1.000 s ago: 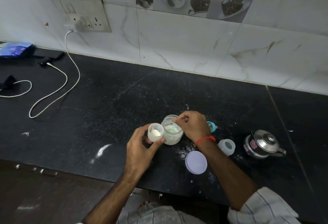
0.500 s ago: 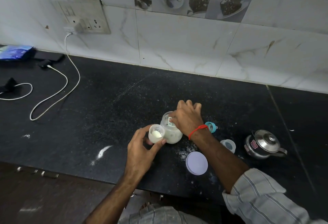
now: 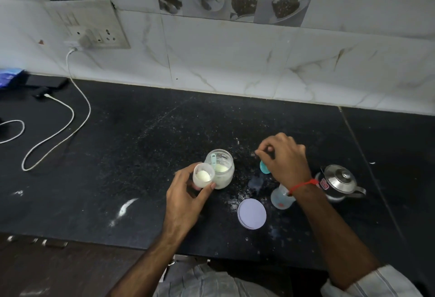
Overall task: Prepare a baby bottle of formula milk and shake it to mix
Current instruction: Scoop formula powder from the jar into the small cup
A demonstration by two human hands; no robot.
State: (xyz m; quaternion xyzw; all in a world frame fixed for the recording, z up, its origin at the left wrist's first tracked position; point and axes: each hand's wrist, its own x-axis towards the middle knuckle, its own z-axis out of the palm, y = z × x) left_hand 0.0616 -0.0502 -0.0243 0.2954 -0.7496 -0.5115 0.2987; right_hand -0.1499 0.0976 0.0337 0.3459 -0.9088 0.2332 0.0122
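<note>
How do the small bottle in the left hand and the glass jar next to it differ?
The bottle is narrower than the jar. The left hand grips the bottle, while no hand holds the jar, which stands on the counter. The jar has a small green scoop inside; the bottle has none. Both are open at the top, see-through, and contain pale powder.

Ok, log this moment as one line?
left hand: holds bottle, powder inside | right hand: over teal cap, grip unclear | scoop: in jar
</note>
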